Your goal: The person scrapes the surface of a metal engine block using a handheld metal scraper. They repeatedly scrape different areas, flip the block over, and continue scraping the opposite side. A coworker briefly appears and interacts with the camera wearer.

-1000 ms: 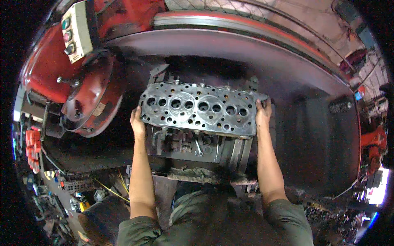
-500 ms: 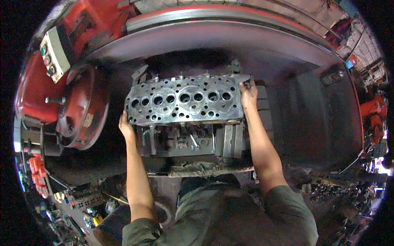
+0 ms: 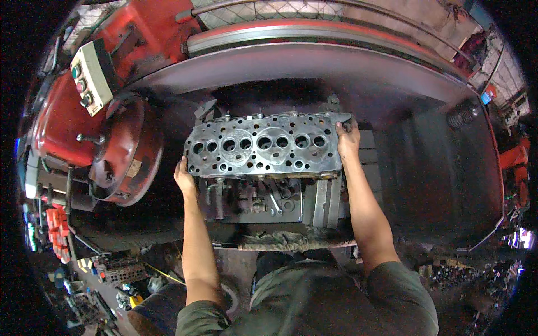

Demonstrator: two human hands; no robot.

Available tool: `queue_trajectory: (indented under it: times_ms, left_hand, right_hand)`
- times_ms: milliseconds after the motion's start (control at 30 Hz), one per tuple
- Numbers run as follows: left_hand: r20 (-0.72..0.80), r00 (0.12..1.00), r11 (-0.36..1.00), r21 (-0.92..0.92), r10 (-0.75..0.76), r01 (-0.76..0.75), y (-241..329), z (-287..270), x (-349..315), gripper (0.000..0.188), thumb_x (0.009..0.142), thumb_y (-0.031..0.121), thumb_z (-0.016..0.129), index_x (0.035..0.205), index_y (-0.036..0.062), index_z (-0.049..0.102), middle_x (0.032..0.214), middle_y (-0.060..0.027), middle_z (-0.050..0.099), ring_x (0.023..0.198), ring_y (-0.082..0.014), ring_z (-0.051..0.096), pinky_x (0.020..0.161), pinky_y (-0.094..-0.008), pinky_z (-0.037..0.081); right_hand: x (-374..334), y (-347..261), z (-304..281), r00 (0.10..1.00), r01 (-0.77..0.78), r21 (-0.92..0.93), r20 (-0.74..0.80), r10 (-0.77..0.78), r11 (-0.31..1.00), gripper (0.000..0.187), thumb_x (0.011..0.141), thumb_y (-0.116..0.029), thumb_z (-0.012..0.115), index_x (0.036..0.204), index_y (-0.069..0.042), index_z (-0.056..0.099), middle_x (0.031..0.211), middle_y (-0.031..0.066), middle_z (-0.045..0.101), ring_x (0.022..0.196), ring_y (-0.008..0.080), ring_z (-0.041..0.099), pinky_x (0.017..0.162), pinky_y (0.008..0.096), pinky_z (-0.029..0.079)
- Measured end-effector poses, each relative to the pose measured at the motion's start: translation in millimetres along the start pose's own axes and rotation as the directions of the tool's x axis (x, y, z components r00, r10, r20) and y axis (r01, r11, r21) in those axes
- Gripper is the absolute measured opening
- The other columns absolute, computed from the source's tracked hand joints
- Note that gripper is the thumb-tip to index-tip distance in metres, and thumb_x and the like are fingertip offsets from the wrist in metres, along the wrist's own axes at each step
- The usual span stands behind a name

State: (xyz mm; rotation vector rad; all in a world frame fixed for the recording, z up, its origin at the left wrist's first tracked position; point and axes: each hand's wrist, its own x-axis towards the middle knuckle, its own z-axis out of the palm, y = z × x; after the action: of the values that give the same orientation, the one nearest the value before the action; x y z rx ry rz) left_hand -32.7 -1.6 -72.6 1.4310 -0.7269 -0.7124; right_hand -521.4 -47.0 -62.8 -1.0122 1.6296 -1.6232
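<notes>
A long grey metal cylinder head (image 3: 255,152) lies across the middle of the view with its flat, holed face up. My left hand (image 3: 183,175) is closed on its left end near the front corner, fingers partly hidden beneath. At the opposite end my right hand (image 3: 348,140) grips the back corner, thumb on top. Under the near edge are a grey metal support block (image 3: 321,203) and a tray surface with a wrench (image 3: 275,205) and a ring (image 3: 288,206). Whether the cylinder head rests on the supports or hangs in my hands, I cannot tell.
A red machine wheel (image 3: 128,151) with a handle stands at the left, below a control box (image 3: 92,78) with several buttons. A dark metal wall (image 3: 314,64) runs behind. In front lies a crumpled rag (image 3: 280,241). Another holed metal block (image 3: 124,273) sits lower left.
The whole view has shifted, so everything appears slightly further right and lower. Both hands keep their hold on the cylinder head, which shows no clear movement against its surroundings.
</notes>
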Motion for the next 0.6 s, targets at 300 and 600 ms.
queue_trajectory:
  times_ms: [300, 600]
  left_hand:
    - [0.001, 0.999, 0.995, -0.091, -0.051, 0.051, -12.8, -3.0, 9.0, 0.042, 0.100, 0.031, 0.064, 0.116, -0.0079, 0.070, 0.109, -0.0091, 0.071, 0.099, -0.0172, 0.063, 0.093, -0.0312, 0.047]
    - [0.055, 0.998, 0.984, 0.178, -0.042, 0.031, -6.9, -10.7, 8.9, 0.057, 0.102, 0.044, 0.059, 0.121, -0.0087, 0.066, 0.114, -0.0135, 0.069, 0.104, -0.0215, 0.061, 0.096, -0.0345, 0.046]
  right_hand:
    - [-4.1, -2.6, 1.1, 0.999, 0.029, 0.068, 0.022, -0.030, 0.997, 0.060, 0.096, -0.005, 0.068, 0.148, 0.007, 0.041, 0.125, 0.0171, 0.067, 0.112, 0.0240, 0.063, 0.099, 0.0352, 0.047]
    - [2.5, 8.2, -1.2, 0.994, 0.086, -0.033, 0.071, -0.083, 0.996, 0.051, 0.096, -0.010, 0.069, 0.141, 0.005, 0.050, 0.117, 0.0153, 0.070, 0.105, 0.0235, 0.064, 0.093, 0.0358, 0.049]
